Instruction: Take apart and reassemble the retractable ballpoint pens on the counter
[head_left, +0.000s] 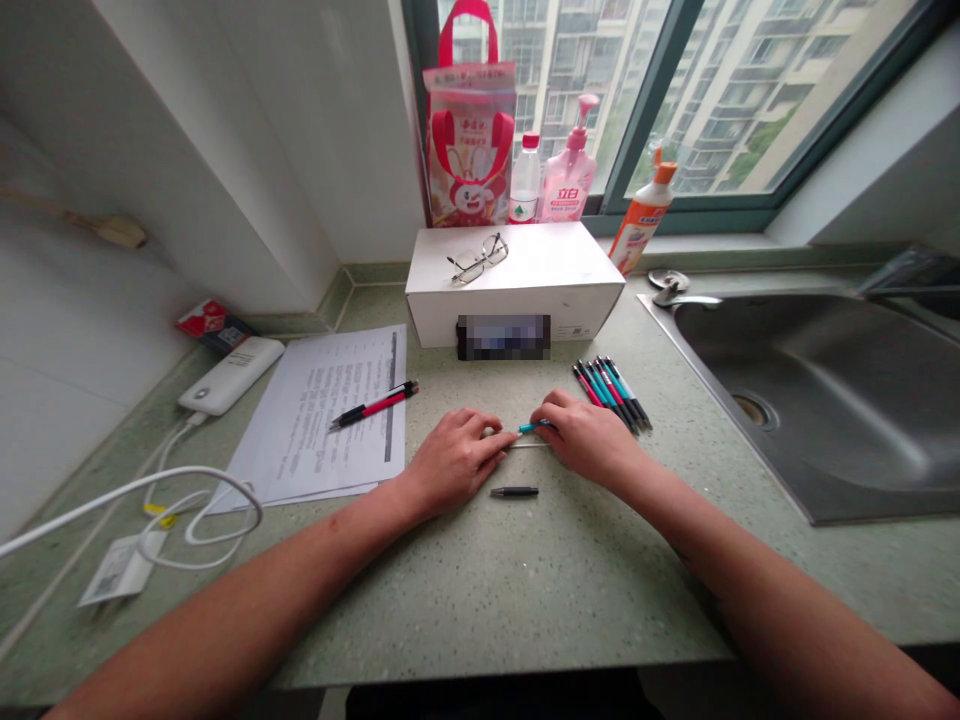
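Teal pen piece (534, 427) sits pinched at the fingertips of my right hand (589, 435), low over the speckled green counter (525, 580); most of it is buried under my curled fingers, so only a short stub shows. My left hand (450, 462) meets it from the other side, fingertips pressed together on something pale and thin (525, 445) that I cannot make out clearly. Whether the two parts touch is hidden between my fingers. A small dark pen part (514, 491) lies loose on the counter just below both hands. A row of pens (611, 392) lies just beyond my right hand, near the white box (517, 285), whose label is blurred.
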